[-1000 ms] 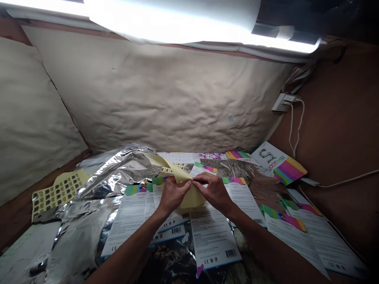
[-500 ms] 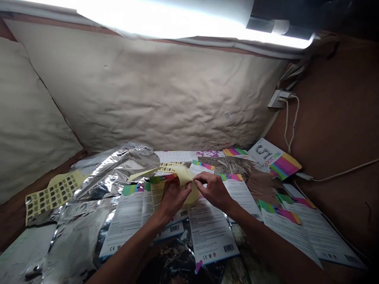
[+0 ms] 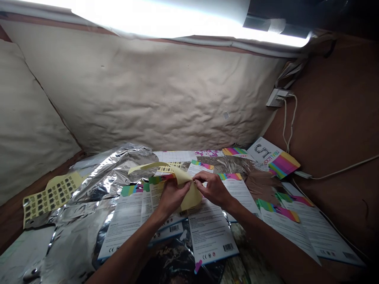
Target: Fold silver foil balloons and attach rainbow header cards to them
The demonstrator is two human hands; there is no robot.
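Left hand [image 3: 173,197] and right hand [image 3: 213,189] together now, clamped on a curling pale yellow sheet [image 3: 192,199], pinched up just above the printed instruction cards [image 3: 211,232], seemingly to keep its loose end off them. Crinkled silver foil pouches [image 3: 100,177] heaped close by on the left, and further out a yellow sheet of small dark labels [image 3: 51,201], apparently parked within reach.

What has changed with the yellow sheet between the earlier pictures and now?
The yellow sheet now curls further out to the left, its free end reaching over the silver foil. The left hand and right hand still pinch it. The printed leaflets stayed as they were.
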